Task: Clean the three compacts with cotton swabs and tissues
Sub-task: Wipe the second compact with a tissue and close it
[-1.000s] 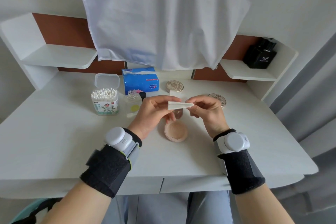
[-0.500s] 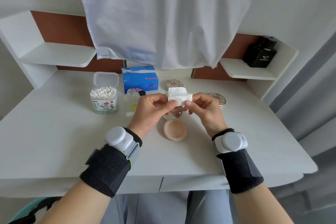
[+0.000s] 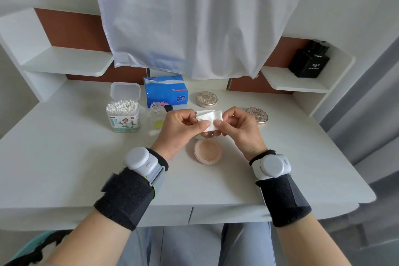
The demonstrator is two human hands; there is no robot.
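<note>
The folded tissue (image 3: 209, 119) is held up off the counter (image 3: 64, 157) with its long edge running left to right. The left hand (image 3: 180, 130) pinches its left end between thumb and forefinger, and the right hand (image 3: 239, 129) pinches the right end the same way.

The open compact (image 3: 207, 151), its pinkish powder pan facing up, lies flat on the counter directly below the tissue and a little nearer to the person. It sits midway between the two wrists, so neither hand is clearly closer. The hands hide its far rim, and I cannot tell how its lid lies. Wiping it would likely mean bringing the tissue straight down and slightly toward the near edge, with one hand letting go to steady the case.

Two closed compacts wait further out: the far compact (image 3: 206, 98) beyond the tissue, and the right compact (image 3: 258, 115) just past the right hand. The cotton swabs (image 3: 122, 114) stand well to the left.
</note>
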